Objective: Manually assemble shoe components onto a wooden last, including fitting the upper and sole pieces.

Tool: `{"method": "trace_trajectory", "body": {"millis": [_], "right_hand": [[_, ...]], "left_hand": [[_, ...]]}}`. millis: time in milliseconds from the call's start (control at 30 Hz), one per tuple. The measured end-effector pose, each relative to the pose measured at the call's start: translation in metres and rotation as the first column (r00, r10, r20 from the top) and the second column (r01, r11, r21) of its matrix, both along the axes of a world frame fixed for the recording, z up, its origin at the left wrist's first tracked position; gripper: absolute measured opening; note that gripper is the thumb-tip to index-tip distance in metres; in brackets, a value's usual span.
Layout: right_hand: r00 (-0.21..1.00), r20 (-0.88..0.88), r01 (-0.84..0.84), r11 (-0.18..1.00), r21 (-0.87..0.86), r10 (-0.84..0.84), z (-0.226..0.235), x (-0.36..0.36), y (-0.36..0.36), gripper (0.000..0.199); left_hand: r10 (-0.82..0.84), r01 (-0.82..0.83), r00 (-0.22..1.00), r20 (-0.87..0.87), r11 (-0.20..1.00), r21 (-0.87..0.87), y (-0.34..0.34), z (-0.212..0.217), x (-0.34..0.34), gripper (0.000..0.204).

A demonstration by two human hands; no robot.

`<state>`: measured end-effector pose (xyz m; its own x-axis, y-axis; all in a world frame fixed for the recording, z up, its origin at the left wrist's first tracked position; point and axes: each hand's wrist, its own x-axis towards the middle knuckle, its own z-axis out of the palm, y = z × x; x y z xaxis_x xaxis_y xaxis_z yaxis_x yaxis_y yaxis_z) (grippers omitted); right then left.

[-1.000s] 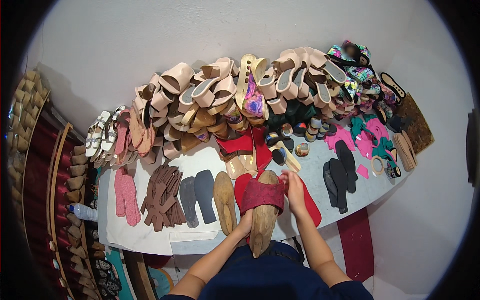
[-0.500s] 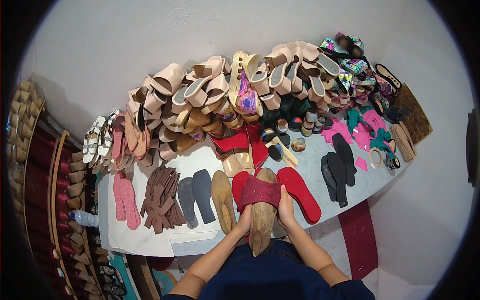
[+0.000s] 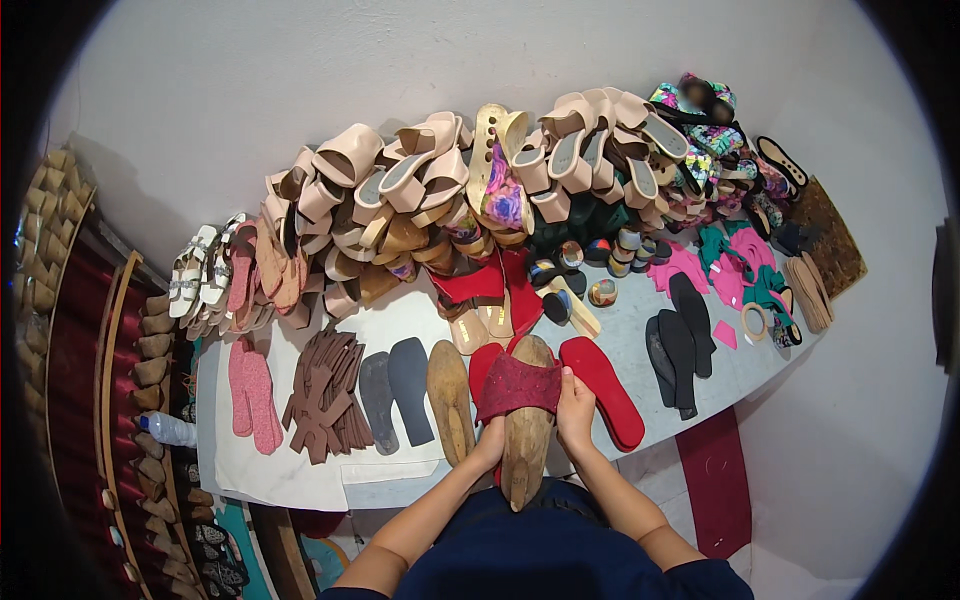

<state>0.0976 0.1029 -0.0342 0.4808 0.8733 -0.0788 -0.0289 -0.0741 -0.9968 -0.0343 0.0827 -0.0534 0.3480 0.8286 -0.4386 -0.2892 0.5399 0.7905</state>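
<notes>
A wooden shoe last (image 3: 526,450) points toward me over the table's front edge. Across it lies a dark red shoe upper (image 3: 520,388), a wide band wrapped over the wood. My left hand (image 3: 490,442) closes on the last and the band's lower left edge, its fingers mostly hidden underneath. My right hand (image 3: 575,410) pinches the band's right edge, thumb on top. Left of the last lies a second wooden shoe last (image 3: 450,400). Red insoles flank the held last: the right-hand red insole (image 3: 605,395) shows whole, the other is mostly covered by the band.
Beige heeled sandals (image 3: 400,185) pile up along the wall. Brown straps (image 3: 325,395), pink insoles (image 3: 255,400) and grey soles (image 3: 408,390) lie at left. Black soles (image 3: 675,360), pink scraps (image 3: 680,272) and a tape roll (image 3: 752,322) are at right. Racks of lasts (image 3: 150,370) stand far left.
The last and band stay nearly in place in both hands. My right thumb has shifted slightly along the band's right edge. The view has moved a little.
</notes>
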Motion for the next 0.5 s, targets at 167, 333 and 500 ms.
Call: {"method": "trace_trajectory", "body": {"millis": [167, 333, 500], "right_hand": [[0.934, -0.350, 0.065, 0.998, -0.022, -0.069, 0.004, -0.009, -0.004, 0.039], [0.948, -0.315, 0.039, 0.999, -0.038, -0.049, 0.004, -0.007, -0.008, 0.037], [0.979, -0.200, 0.019, 0.999, -0.037, -0.026, 0.012, -0.003, -0.005, 0.039]], "left_hand": [[-0.023, 0.025, 0.994, -0.105, 1.000, 0.019, -0.002, -0.008, -0.001, 0.056], [-0.036, 0.034, 0.999, -0.032, 0.998, -0.054, -0.002, 0.002, 0.000, 0.056], [-0.014, 0.031, 0.977, -0.215, 0.996, 0.078, -0.005, 0.020, 0.001, 0.051]]}}
